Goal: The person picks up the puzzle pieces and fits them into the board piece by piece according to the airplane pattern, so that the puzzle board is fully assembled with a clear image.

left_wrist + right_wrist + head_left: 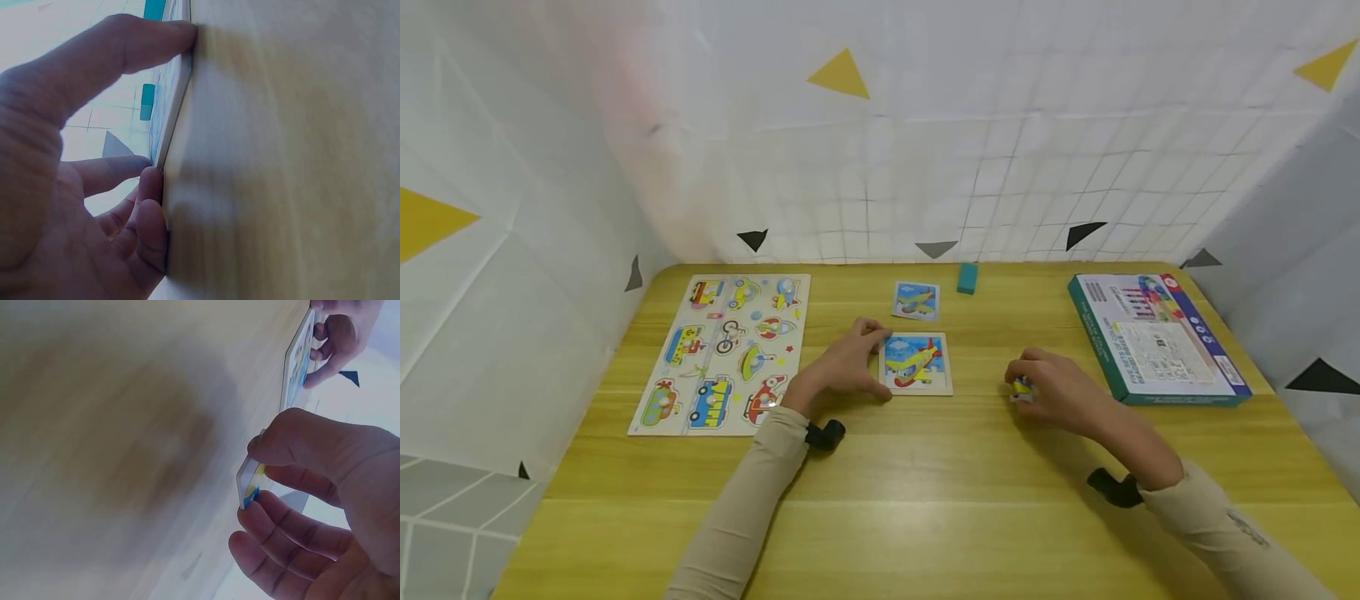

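Observation:
A small square airplane puzzle [916,364] in a pale wooden frame lies on the table in the middle of the head view. My left hand [848,362] holds its left side, the thumb at the near corner and the index finger at the far corner; the other fingers curl beside it in the left wrist view. To the right of the puzzle, my right hand [1056,390] pinches a small flat puzzle piece [249,478] between thumb and fingers, close over the table. Yellow and blue show on the piece, and fingers cover part of it.
Behind the puzzle lie an airplane picture card [916,301] and a teal block [967,279]. A vehicle peg-puzzle board [730,354] is on the left. A flat teal-edged box [1157,337] rests at the right, near my right hand. A white patterned sheet [925,167] hangs behind the table.

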`<action>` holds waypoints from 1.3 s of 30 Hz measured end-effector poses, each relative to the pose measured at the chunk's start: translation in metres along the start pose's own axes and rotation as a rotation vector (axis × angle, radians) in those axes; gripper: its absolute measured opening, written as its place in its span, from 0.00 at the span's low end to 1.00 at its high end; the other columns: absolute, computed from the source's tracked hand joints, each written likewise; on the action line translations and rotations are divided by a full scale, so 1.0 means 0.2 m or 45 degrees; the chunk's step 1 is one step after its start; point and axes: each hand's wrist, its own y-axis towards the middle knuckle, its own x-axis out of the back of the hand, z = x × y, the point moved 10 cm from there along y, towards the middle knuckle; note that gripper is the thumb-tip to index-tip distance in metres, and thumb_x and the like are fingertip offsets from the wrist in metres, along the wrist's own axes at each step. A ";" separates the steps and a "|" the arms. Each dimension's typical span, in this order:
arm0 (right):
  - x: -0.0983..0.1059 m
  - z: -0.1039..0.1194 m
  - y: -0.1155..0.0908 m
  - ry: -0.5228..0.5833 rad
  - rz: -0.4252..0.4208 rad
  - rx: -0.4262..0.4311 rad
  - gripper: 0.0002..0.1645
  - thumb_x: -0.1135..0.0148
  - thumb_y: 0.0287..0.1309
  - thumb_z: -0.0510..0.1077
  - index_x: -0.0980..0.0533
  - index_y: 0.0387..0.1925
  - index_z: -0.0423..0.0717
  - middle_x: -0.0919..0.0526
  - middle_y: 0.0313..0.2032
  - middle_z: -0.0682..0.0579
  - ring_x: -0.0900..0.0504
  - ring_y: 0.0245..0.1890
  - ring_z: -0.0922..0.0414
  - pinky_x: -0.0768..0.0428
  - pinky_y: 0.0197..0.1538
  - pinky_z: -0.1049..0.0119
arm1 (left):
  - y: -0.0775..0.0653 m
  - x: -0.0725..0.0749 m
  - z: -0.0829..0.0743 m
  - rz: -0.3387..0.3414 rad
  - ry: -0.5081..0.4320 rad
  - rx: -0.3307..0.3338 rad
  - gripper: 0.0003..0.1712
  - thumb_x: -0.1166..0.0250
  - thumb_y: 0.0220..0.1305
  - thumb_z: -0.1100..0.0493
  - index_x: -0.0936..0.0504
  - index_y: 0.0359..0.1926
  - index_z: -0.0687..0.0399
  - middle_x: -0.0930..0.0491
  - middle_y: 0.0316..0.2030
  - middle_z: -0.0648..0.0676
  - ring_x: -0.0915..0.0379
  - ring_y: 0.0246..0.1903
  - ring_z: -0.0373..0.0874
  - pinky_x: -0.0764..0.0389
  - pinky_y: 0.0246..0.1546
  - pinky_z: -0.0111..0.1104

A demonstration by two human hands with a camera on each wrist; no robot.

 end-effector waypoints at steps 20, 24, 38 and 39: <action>-0.03 0.19 0.16 0.021 0.038 0.079 0.14 0.25 0.49 0.37 0.17 0.40 0.45 0.22 0.36 0.52 0.27 0.31 0.58 0.24 0.37 0.59 | 0.00 -0.01 0.01 -0.004 0.025 -0.019 0.61 0.18 0.44 0.48 0.40 0.75 0.58 0.45 0.68 0.57 0.36 0.58 0.47 0.33 0.62 0.38; -0.04 0.22 0.20 0.030 0.033 0.106 0.14 0.25 0.48 0.37 0.16 0.40 0.44 0.23 0.36 0.52 0.27 0.31 0.58 0.24 0.36 0.60 | 0.00 -0.01 0.01 -0.008 0.022 -0.024 0.61 0.17 0.44 0.48 0.39 0.75 0.58 0.45 0.68 0.57 0.35 0.58 0.47 0.33 0.63 0.38; -0.07 0.28 0.27 0.034 0.057 0.114 0.15 0.23 0.47 0.38 0.16 0.40 0.44 0.23 0.35 0.51 0.28 0.31 0.57 0.24 0.37 0.61 | 0.01 0.00 0.01 -0.007 0.019 -0.014 0.61 0.18 0.44 0.48 0.40 0.76 0.58 0.45 0.69 0.57 0.35 0.58 0.47 0.33 0.62 0.39; -0.08 0.29 0.28 0.034 0.057 0.121 0.15 0.23 0.47 0.38 0.16 0.39 0.44 0.23 0.35 0.51 0.28 0.31 0.57 0.24 0.36 0.61 | 0.01 0.00 0.01 -0.007 0.019 -0.015 0.61 0.18 0.43 0.48 0.39 0.76 0.58 0.45 0.69 0.57 0.35 0.58 0.47 0.33 0.62 0.38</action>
